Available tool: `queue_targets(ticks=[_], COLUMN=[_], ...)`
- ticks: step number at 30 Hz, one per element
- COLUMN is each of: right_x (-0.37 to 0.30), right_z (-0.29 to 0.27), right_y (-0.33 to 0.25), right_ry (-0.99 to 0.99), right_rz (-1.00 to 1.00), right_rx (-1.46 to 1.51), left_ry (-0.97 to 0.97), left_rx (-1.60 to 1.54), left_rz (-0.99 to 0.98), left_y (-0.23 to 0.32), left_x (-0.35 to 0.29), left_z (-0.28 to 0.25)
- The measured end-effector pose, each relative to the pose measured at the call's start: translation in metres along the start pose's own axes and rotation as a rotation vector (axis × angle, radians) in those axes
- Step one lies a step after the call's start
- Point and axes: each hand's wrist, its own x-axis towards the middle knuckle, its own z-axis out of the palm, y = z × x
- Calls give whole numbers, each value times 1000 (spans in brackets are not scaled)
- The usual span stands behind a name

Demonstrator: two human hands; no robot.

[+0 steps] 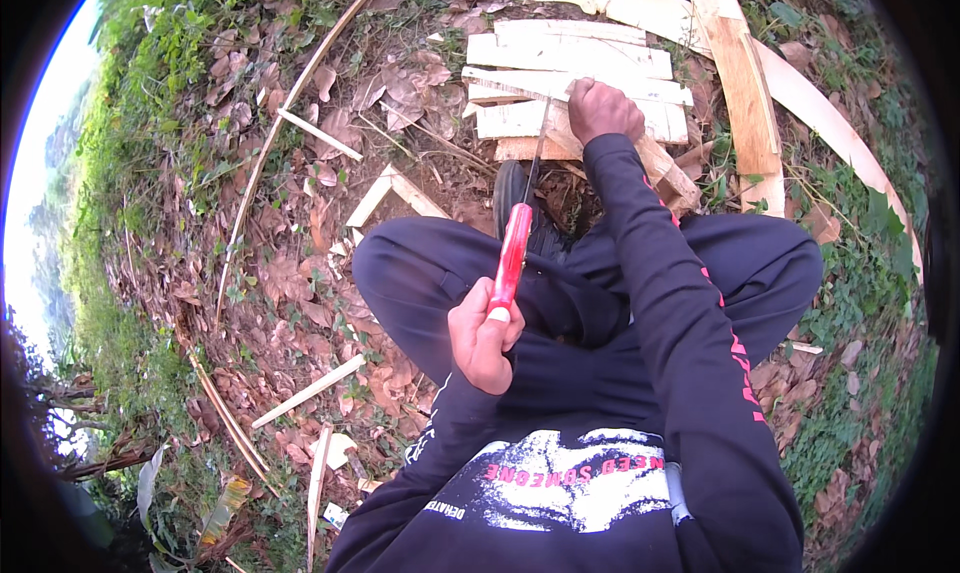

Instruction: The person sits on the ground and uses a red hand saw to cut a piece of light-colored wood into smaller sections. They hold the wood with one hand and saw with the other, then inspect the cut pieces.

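My left hand (485,333) is wrapped round the red handle (513,253) of a saw. Its thin blade (540,148) points away from me, seen nearly edge-on, and its far end meets a thin wooden strip (508,88). At the strip's right end my right hand (605,111) is closed, its fingers curled down and partly hidden. Beneath lie several pale boards (570,58) side by side, with a thicker wood piece (668,173) under my right wrist. My shoe (510,198) is just in front of the boards.
Long planks (740,83) lie at the far right, one crossing another curved-looking board (830,123). Loose offcuts (310,391) and an angled wood piece (395,195) are scattered on leaf-covered ground to the left. A long thin strip (262,153) runs past them, near green plants.
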Motion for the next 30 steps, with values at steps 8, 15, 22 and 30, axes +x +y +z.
queue_targets(ticks=[8,15,22,30], right_x=[4,5,4,4], right_z=[6,1,5,1], right_y=[1,1,0,3], right_ry=[58,9,77,46], right_rz=[-51,-59,-81,-94], right_rx=[-5,8,23,15], left_ry=[-22,50,43,18], left_rx=[100,59,59,117], left_rz=[-10,-37,-37,-74], left_y=[23,42,44,61], left_x=[18,7,34,13], left_z=[16,14,23,8])
